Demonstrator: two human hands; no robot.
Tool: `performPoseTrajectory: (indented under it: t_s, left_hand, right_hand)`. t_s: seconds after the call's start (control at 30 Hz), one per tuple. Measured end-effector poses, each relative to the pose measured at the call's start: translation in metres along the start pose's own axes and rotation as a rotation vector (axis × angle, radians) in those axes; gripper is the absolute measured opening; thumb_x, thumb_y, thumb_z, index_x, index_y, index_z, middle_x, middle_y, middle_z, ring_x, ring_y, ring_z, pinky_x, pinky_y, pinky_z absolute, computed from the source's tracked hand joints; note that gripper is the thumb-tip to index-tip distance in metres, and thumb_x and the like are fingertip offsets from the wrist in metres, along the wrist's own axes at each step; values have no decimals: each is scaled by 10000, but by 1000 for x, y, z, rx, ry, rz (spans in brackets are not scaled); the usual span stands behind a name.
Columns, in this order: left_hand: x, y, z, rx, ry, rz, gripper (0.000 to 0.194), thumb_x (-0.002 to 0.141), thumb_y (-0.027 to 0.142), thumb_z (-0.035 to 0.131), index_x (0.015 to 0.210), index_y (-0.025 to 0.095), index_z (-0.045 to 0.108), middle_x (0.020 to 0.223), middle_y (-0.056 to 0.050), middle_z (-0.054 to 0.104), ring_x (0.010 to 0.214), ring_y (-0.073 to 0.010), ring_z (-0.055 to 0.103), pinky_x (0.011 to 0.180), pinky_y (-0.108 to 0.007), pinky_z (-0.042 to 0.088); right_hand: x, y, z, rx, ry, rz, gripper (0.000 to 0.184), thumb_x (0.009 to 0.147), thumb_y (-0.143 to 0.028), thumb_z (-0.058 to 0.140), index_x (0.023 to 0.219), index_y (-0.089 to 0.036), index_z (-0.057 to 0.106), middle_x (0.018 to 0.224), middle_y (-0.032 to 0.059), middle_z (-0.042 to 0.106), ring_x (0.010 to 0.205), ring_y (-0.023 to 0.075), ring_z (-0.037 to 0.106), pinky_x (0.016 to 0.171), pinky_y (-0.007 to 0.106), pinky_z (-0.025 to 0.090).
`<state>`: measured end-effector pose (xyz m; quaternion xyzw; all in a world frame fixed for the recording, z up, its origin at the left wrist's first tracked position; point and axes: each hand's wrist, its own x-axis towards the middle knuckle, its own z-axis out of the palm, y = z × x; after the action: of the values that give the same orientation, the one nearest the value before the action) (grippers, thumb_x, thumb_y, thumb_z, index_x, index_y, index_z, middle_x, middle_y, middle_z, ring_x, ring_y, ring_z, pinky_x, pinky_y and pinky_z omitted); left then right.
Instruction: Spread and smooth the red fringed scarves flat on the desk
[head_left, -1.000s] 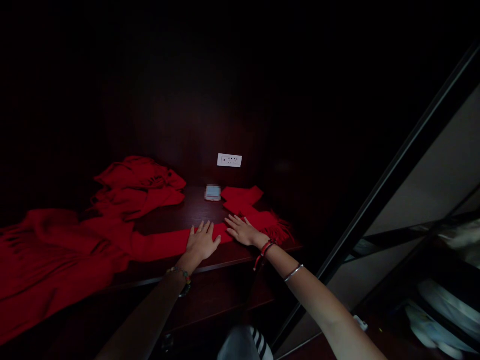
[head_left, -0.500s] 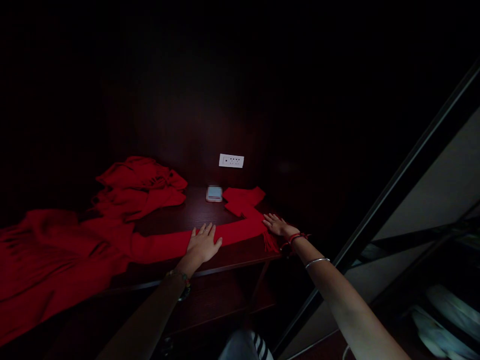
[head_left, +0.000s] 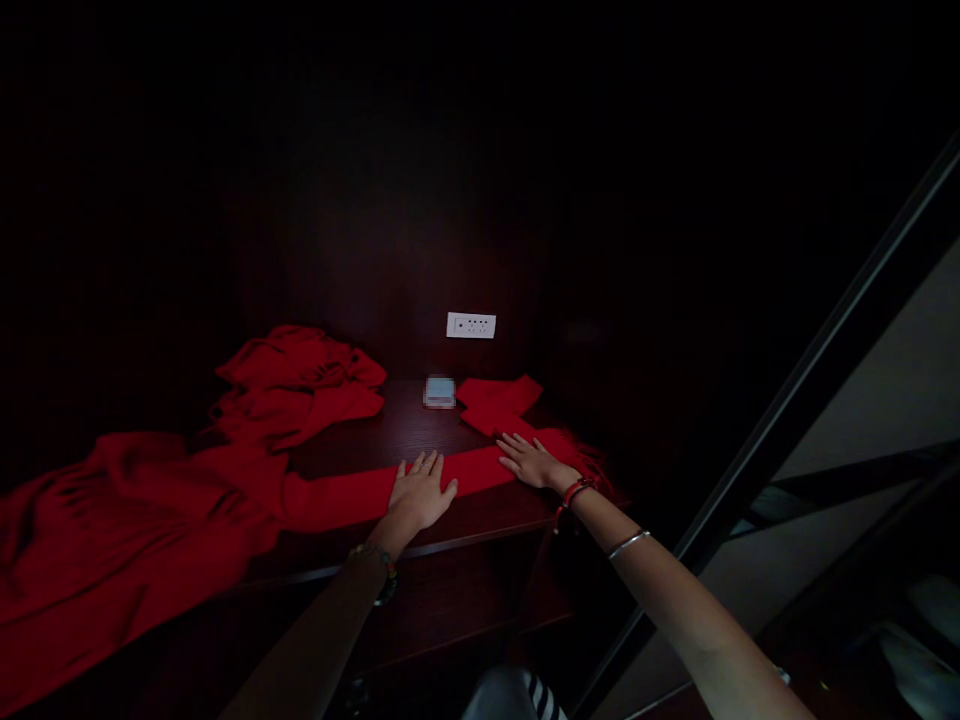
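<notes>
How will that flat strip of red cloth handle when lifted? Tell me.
The strip of red cloth will likely hang floppy, as it lies flat and ends in a loose fringe. It is probably light for its size, since it looks thin. It may slide or ruck up if pushed, because the shelf looks fairly smooth.

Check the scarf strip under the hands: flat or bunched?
Flat: the red strip lies smooth along the shelf under both hands.

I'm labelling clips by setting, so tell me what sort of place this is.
Probably inside a wardrobe or cupboard: a dark wooden shelf holds red cloths, and a socket panel sits on the back wall.
</notes>
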<state>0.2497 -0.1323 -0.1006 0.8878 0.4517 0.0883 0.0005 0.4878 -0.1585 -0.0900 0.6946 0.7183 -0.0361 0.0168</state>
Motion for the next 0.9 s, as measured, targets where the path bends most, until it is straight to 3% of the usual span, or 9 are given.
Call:
performPoseTrajectory:
  t_s: [0.1, 0.2, 0.37, 0.47, 0.53, 0.6, 0.67, 0.77, 0.9]
  left_hand:
    - [0, 1, 0, -6, 1, 2, 636, 815, 509, 164, 1303, 121, 290, 1369, -93, 251, 1260, -243, 187, 999, -464, 136]
    - [1, 1, 0, -11, 4, 0, 640, 814, 507, 168, 1306, 115, 284, 1369, -93, 251, 1259, -244, 187, 1000, -464, 132]
    - [1, 0, 0, -15, 5, 5, 638, 816, 503, 175, 1303, 106, 286, 1366, -100, 258, 1259, -251, 186, 998, -468, 137]
    - [1, 2, 1, -6, 15, 1, 616, 821, 496, 177, 1296, 124, 300, 1364, -92, 268, 1256, -247, 195, 994, -469, 146]
    - [1, 4, 1, -1, 29, -1, 593, 827, 484, 178, 1290, 139, 310, 1362, -82, 277, 1252, -241, 208, 993, -465, 155]
    - [0, 2, -1, 7, 53, -5, 562, 839, 450, 171, 1285, 142, 319, 1360, -76, 284, 1250, -230, 217, 994, -457, 163]
    - [-4, -5, -6, 22, 72, -29, 535, 851, 411, 161, 1285, 141, 320, 1359, -77, 287, 1247, -224, 224, 991, -457, 170]
    - [-15, -27, -15, 47, 30, -113, 538, 852, 425, 166, 1297, 153, 299, 1369, -86, 260, 1250, -251, 208, 976, -481, 182]
    - [-37, -55, -21, 84, -59, -143, 553, 845, 458, 194, 1314, 174, 266, 1379, -84, 235, 1258, -258, 184, 983, -461, 180]
  right_hand:
    - [-4, 43, -1, 7, -18, 130, 553, 860, -476, 127, 1352, -225, 94, 1419, 38, 59, 1282, 190, 24, 1009, 445, 110]
    - [-8, 75, 0, 13, -29, 199, 493, 881, -385, 140, 1344, -216, 162, 1410, 31, 126, 1279, 175, 60, 1013, 396, 155]
    - [-18, 92, -6, -8, 37, 246, 509, 889, -347, 117, 1310, -116, 286, 1365, 106, 263, 1261, 188, 183, 1016, 355, 187]
    - [-23, 71, -16, -8, 194, 158, 539, 877, -399, 192, 1279, -71, 339, 1323, 146, 336, 1252, 221, 210, 1012, 372, 202]
    - [-24, 42, -22, 18, 314, -43, 513, 868, -407, 245, 1238, -91, 408, 1294, 137, 383, 1243, 225, 233, 1006, 377, 224]
    - [-22, 5, -24, 49, 334, -279, 504, 859, -436, 273, 1228, -129, 427, 1297, 109, 386, 1234, 205, 256, 1004, 350, 243]
    - [-18, -30, -21, 71, 311, -421, 517, 858, -454, 270, 1234, -134, 421, 1308, 111, 369, 1234, 195, 258, 1013, 334, 224]
    - [-9, -63, -8, 105, 234, -448, 565, 854, -491, 236, 1289, -146, 336, 1344, 119, 308, 1249, 207, 220, 1018, 369, 199]
    - [-1, -67, 11, 117, 157, -371, 534, 863, -488, 180, 1324, -226, 250, 1384, 66, 227, 1265, 211, 167, 1018, 424, 157]
